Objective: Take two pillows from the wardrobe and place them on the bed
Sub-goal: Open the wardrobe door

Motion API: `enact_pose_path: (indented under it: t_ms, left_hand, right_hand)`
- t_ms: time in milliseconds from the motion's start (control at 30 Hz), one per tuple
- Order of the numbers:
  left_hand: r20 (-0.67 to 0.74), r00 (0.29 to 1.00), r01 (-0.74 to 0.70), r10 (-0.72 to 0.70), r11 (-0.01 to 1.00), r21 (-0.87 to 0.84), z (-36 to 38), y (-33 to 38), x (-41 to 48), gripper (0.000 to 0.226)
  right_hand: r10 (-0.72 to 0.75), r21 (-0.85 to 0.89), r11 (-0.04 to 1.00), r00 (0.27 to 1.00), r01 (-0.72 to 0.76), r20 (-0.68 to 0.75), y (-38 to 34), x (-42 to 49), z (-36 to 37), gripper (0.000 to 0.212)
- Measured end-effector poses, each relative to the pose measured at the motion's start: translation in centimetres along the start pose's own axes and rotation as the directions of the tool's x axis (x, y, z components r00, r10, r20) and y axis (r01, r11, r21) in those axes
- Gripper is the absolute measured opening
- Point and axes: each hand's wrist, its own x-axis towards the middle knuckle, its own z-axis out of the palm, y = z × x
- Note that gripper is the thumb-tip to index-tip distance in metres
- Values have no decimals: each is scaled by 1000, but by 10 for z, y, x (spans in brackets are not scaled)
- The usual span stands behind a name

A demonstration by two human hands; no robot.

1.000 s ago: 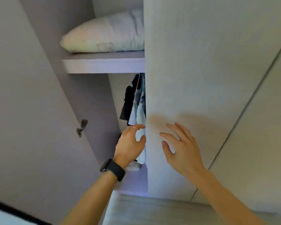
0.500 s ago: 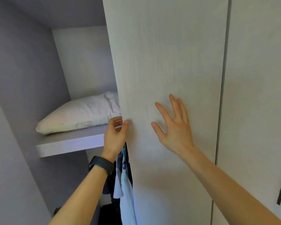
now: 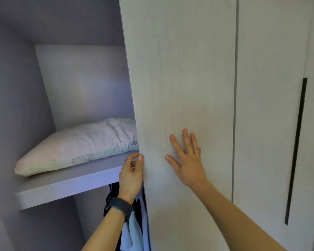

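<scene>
Black wristband (image 3: 117, 208) on the left wrist, nearest the camera. Hanging clothes (image 3: 134, 230), pale blue and dark, sit just behind it, below the shelf. Left hand (image 3: 131, 175) grips the free edge of the wardrobe door (image 3: 179, 69), fingers curled round the edge and thumb on the front. Right hand (image 3: 187, 160) lies flat on the door face, fingers straight and spread, holding nothing. Farther in, a pillow (image 3: 80, 147) lies on the shelf (image 3: 62, 189), its right end hidden behind the door. Long black handle (image 3: 295, 151) on the neighbouring door.
</scene>
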Motion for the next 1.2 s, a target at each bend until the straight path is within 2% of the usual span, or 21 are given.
enact_pose_path:
  t_ms: [167, 300, 500, 700, 767, 867, 967, 1067, 1133, 1200]
  left_hand:
    - [70, 997, 36, -30, 995, -94, -9, 2, -18, 21]
    - [147, 989, 38, -3, 971, -235, -12, 14, -58, 13]
    - [325, 934, -36, 147, 945, -325, -3, 29, -116, 32]
    - [469, 833, -139, 293, 932, -335, 13, 33, -144, 51]
    - [519, 785, -175, 337, 925, -336, 19, 32, -152, 54]
    - [592, 711, -231, 379, 921, -313, 31, 27, -166, 58]
    - [608, 632, -419, 480, 872, -252, 48, 24, -181, 66]
    - [593, 514, -638, 620, 738, -220, 71, 20, -187, 79]
    - [603, 379, -793, 703, 582, -180, 89, 15, -188, 90]
    - [661, 244, -891, 710, 433, -136, 110, 11, -189, 104]
  right_hand:
    - [59, 147, 987, 998, -60, 13, -14, -23, -13, 66]
    - [173, 239, 955, 984, -176, 36, -25, -57, -41, 64]
    - [389, 470, 780, 909, -413, 153, -49, -143, -82, 54]
    - [483, 476, 706, 848, -524, 217, -70, -225, -120, 46]
    - [519, 491, 676, 828, -549, 211, -74, -243, -129, 47]
    - [561, 460, 693, 816, -556, 141, -73, -260, -142, 53]
    - [586, 387, 735, 809, -557, 53, -68, -270, -154, 55]
    - [580, 252, 787, 815, -564, 12, -67, -276, -168, 63]
    - [583, 188, 800, 812, -569, -21, -62, -280, -177, 67]
    - [604, 147, 794, 793, -591, -74, -53, -286, -186, 63]
